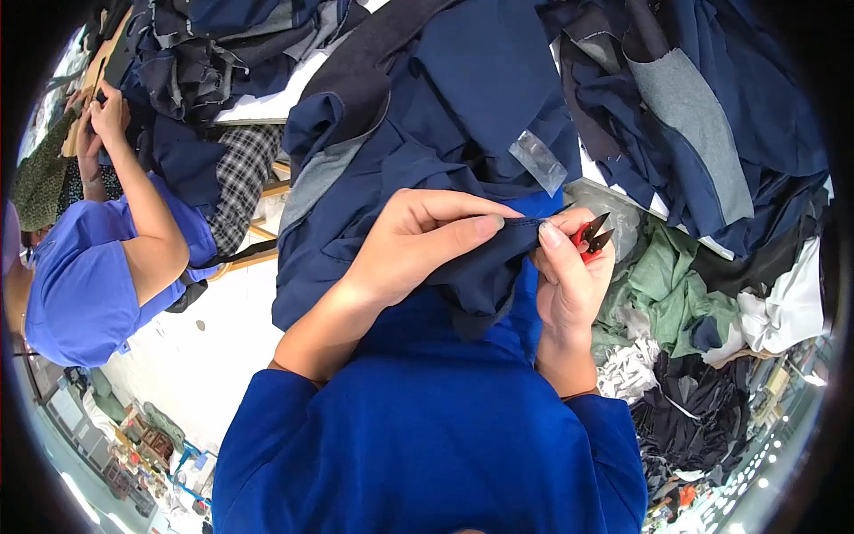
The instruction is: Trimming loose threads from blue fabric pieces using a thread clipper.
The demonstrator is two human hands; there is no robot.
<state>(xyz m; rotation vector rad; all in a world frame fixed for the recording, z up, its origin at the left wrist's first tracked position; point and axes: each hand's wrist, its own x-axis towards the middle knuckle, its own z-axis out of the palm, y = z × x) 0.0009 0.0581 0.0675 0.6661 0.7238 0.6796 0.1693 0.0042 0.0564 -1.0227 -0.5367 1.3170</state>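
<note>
Left hand (pixel 418 240): thumb and forefinger pinched shut on a folded edge of the navy garment (pixel 445 169), at chest height in front of the blue top. Fingers curled, wrist bent inward.

Right hand (pixel 565 267): closed. Thumb tip presses the same fold from the other side, just beside the left fingertips. The palm and remaining fingers hold small thread snips (pixel 592 236) with red handles; the dark blades are parted and point up and to the right, clear of the cloth.

Navy garment: hangs from the pinched fold toward the lap and runs upward onto the heap of dark blue cloth (pixel 676 98) covering the work surface. A grey lining panel (pixel 689 125) shows in the heap, upper right.

Packages and labels: one small clear plastic bag (pixel 538 160), rectangular and flat, lies tilted on the navy fabric just above the hands. Contents, if any, cannot be told. A larger crumpled clear film (pixel 614 209) sits behind the snips.

Right of the hands: a pile of green, white and black cloth pieces (pixel 676 294), loosely stacked.

Left: a checked black-and-white fabric (pixel 240 173) lies at the heap's edge. Another person in a light blue top (pixel 89 285) works beside it, both hands (pixel 98 116) raised to dark cloth. White floor (pixel 205 347) shows below.
</note>
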